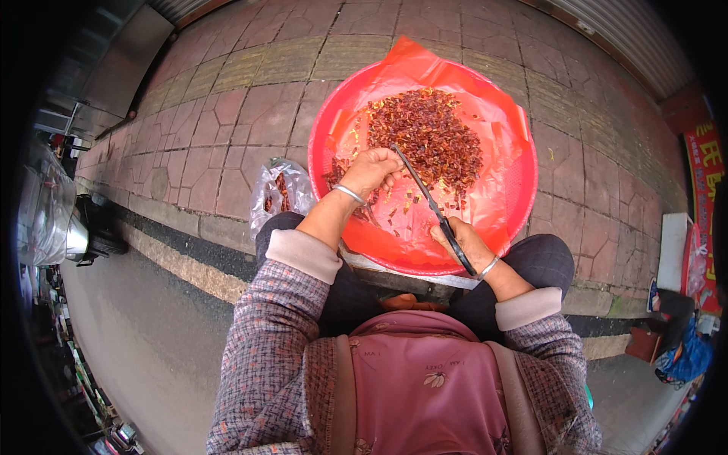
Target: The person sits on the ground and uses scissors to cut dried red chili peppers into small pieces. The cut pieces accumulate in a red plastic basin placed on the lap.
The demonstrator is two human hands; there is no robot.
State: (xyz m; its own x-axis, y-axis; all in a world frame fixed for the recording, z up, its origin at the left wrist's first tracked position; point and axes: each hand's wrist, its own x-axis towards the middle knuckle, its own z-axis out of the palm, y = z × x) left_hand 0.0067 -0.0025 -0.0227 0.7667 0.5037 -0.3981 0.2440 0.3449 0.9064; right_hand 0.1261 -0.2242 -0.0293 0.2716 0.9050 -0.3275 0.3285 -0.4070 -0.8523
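A round red plastic basket [529,199], lined with a red plastic sheet [483,227], rests before my knees. On the sheet lies a heap of cut dried red chili pieces [426,136] with scattered yellow seeds. My right hand [466,242] grips the dark handles of a pair of scissors [422,187], whose blades point up and left. My left hand [375,170] is over the basket's left part, fingers curled near the blade tips; what it pinches is too small to tell. Longer dried chilies [338,170] lie partly hidden beneath and beside this hand.
A clear plastic bag of dried chilies [281,196] stands on the paving left of the basket. A kerb [219,233] and the road run along the left. A parked vehicle's wheel [108,242] is farther left. At the far right are a white box [674,250] and part of a person [677,313].
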